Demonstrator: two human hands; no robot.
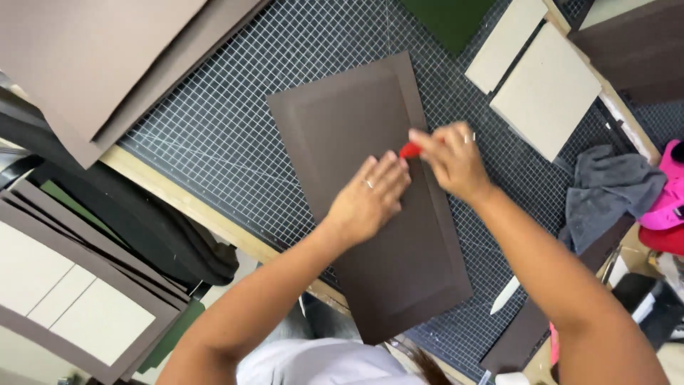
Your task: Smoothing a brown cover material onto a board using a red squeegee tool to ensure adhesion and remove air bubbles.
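Note:
A dark brown sheet [356, 121] with a raised rectangular outline lies on the gridded cutting mat [214, 121]. My left hand [370, 199] presses flat on the middle of the sheet, fingers together. My right hand [452, 160] pinches a small red tool [410, 149] against the sheet near its right border, just beyond my left fingertips. Most of the tool is hidden in my fingers.
Brown paper sheets [107, 57] lie at the top left. Grey boards [545, 89] and a green sheet [449, 18] sit at the top right. A grey cloth [605, 192], a pink object [666, 199] and a white bone folder [504, 294] are at the right. Covered boards [78, 292] rest at the lower left.

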